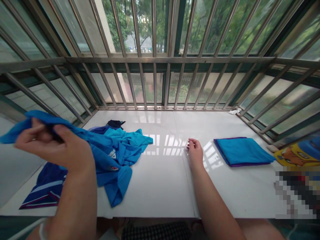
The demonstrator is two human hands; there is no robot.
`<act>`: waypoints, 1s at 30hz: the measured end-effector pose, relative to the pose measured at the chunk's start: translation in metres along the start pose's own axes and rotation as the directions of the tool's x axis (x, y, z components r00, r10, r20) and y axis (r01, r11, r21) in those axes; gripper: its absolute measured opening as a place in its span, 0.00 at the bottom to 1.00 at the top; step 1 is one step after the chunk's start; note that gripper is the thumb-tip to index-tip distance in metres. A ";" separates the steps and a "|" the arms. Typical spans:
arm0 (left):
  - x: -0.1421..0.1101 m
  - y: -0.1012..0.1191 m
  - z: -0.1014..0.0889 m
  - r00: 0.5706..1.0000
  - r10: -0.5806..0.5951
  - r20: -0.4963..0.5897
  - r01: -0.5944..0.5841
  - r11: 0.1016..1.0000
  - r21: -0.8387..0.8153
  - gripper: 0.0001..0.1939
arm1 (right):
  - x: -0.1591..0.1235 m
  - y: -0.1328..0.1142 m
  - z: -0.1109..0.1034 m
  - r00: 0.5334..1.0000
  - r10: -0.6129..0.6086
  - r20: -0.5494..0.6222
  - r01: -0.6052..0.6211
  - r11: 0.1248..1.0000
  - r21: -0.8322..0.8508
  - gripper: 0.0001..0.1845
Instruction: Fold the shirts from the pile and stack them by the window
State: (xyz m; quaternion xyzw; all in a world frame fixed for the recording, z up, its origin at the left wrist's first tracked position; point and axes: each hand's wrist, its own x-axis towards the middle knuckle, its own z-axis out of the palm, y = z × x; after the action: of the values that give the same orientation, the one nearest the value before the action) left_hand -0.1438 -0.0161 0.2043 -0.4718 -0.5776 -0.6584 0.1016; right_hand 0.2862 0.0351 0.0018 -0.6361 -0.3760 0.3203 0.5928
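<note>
My left hand (53, 141) is raised at the left, fingers closed on a bright blue garment (117, 151). That garment trails down to a heap on the white sill (160, 180). My right hand (194, 154) rests on the sill near the middle with fingers curled and nothing in it. A folded blue cloth with a purple edge (242, 151) lies to the right of that hand, apart from it. A dark navy garment with stripes (46, 188) lies under the heap at the left front.
Metal window bars (155, 60) enclose the sill at the back and both sides. A small dark item (115, 124) sits behind the heap. A yellow and blue printed object (298, 153) lies at the far right. A crumpled white scrap (235, 111) is in the back right corner.
</note>
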 end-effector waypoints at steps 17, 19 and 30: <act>-0.170 -0.131 -0.018 0.473 -0.094 0.876 -0.412 0.855 0.314 0.30 | -0.005 -0.019 -0.011 0.956 -0.293 -0.021 0.269 0.901 -0.339 0.21; -0.144 -0.153 -0.012 0.491 -0.140 0.860 -0.397 0.843 0.364 0.30 | -0.002 -0.023 -0.019 0.934 -0.357 -0.019 0.317 0.851 -0.419 0.20; -0.128 -0.120 0.026 0.682 -0.301 0.666 -0.333 0.683 0.650 0.24 | 0.051 -0.006 -0.167 0.963 -0.198 -0.184 -0.094 0.393 -0.915 0.34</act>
State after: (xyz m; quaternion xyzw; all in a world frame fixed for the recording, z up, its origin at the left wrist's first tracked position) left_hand -0.1438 -0.0093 0.0266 -0.6172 -0.7753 -0.1253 0.0478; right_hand 0.4546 -0.0068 0.0254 -0.8808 -0.4274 -0.0459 0.1985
